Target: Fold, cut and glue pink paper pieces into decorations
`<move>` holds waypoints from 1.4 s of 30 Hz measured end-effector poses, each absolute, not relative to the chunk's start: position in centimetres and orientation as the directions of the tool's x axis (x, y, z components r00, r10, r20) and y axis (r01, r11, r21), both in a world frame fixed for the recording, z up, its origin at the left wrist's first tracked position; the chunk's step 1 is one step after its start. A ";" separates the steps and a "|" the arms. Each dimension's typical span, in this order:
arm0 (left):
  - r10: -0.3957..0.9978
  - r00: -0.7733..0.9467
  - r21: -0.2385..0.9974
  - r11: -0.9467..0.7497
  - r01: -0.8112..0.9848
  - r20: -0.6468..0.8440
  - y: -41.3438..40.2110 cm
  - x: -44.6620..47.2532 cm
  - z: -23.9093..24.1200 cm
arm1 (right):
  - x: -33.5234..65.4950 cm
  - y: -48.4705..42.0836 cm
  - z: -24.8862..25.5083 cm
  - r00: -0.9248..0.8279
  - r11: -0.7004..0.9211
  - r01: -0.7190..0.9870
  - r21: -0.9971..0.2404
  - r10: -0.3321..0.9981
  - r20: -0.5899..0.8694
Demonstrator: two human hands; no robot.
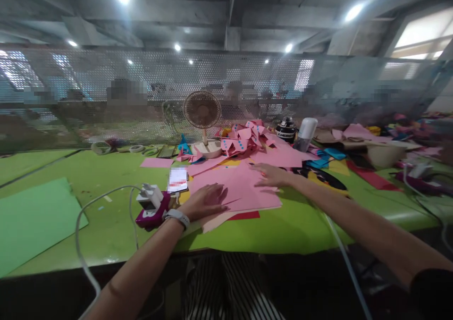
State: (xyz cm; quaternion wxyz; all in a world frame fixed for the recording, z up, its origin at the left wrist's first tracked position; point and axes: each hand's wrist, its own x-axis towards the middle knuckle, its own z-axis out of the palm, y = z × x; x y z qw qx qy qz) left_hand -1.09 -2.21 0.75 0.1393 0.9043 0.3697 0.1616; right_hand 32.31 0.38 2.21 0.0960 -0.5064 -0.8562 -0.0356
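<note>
Pink paper sheets (pixel 244 188) lie stacked before me on the green table. My left hand (pixel 203 202) rests on the left part of the stack, palm down with its fingers stretched out. On the right side, my right hand (pixel 271 175) touches the upper part of the pink paper, its fingers apart. A red sheet (pixel 245 215) sticks out from under the stack at the front. Behind the hands is a heap of folded pink paper pieces (pixel 244 138) with blue dots. A lit phone (pixel 177 179) lies left of the stack.
A purple power strip (pixel 152 218) with white chargers and cables sits beside my left wrist. A small fan (pixel 202 110) stands at the back. A clear bottle with a white cap (pixel 308 130) is right of the heap. Green paper (pixel 38 221) lies far left. A perforated screen (pixel 141 70) closes the back.
</note>
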 end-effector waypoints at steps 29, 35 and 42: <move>0.421 0.743 -0.139 -0.816 0.560 0.521 -3.1 -0.6 1.9 | 28.6 -4.1 0.6 -0.575 0.751 0.656 -0.069 0.557 0.599; 0.582 0.735 -0.333 -0.656 0.677 0.347 -3.9 1.0 1.3 | 27.8 -5.0 2.4 -0.354 0.676 0.714 -0.183 0.573 0.739; 0.579 0.767 -0.319 -0.698 0.641 0.276 -4.6 2.1 1.6 | 23.6 -6.2 0.1 -0.645 0.711 0.703 0.019 0.627 0.437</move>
